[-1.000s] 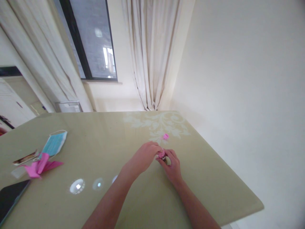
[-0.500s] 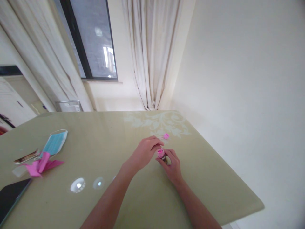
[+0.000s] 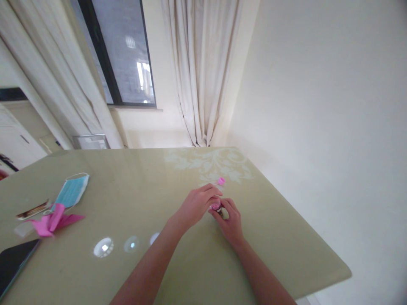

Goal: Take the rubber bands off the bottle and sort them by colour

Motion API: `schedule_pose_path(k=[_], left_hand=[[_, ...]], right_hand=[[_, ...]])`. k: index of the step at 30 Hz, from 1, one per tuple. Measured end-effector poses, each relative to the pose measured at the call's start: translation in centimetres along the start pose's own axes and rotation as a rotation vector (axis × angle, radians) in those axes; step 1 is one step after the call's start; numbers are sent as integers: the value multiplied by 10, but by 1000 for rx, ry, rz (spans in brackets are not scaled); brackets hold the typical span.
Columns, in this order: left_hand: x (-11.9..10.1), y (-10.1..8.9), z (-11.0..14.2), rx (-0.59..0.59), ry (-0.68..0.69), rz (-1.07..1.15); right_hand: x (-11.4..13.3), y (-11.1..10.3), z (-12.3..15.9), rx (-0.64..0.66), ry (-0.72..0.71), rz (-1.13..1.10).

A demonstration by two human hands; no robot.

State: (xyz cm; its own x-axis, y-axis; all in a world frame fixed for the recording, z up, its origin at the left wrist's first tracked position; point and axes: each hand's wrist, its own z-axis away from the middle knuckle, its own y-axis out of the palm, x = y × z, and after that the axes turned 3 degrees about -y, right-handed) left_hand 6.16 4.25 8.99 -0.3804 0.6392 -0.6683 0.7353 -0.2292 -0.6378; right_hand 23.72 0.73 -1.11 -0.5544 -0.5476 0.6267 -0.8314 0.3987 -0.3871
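A small bottle (image 3: 216, 206) with a pink neck and a darker lower part stands on the table, held by my right hand (image 3: 232, 220) between the thumb and fingers. My left hand (image 3: 202, 202) reaches over the bottle from the left with bent, closed fingers, and its fingertips cover much of the pink top. Whether those fingers pinch anything small is hidden. Just beyond the hands lies a small bright pink cap-like piece (image 3: 221, 181) on the table.
The pale green table (image 3: 286, 254) has its right edge near the white wall. At left lie a pink folded-paper bird (image 3: 52, 222), a blue face mask (image 3: 71, 190), a narrow brown-and-white strip (image 3: 33, 209) and a dark phone (image 3: 15, 262). Curtains and a window are behind.
My left hand has moved slightly right and its fingers now come down over the bottle's pink top, which showed openly before. My right hand keeps its hold.
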Motion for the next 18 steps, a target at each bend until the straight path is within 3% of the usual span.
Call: schedule_pose_path(k=[8,12,15,18], left_hand=[[-1,-6,-1,-14,20,73],[18,-9,-1,-107,-145,87],[37,2,1,36,-227,-57],[51,30,4,181,-202,-196]], right_hand=[[-1,-2,0,-25,3,2],[-1,-9,-5,-143,22,37],[-5,-13,-9,-266,78,72],[-11,-13,-9,-310,123,51]])
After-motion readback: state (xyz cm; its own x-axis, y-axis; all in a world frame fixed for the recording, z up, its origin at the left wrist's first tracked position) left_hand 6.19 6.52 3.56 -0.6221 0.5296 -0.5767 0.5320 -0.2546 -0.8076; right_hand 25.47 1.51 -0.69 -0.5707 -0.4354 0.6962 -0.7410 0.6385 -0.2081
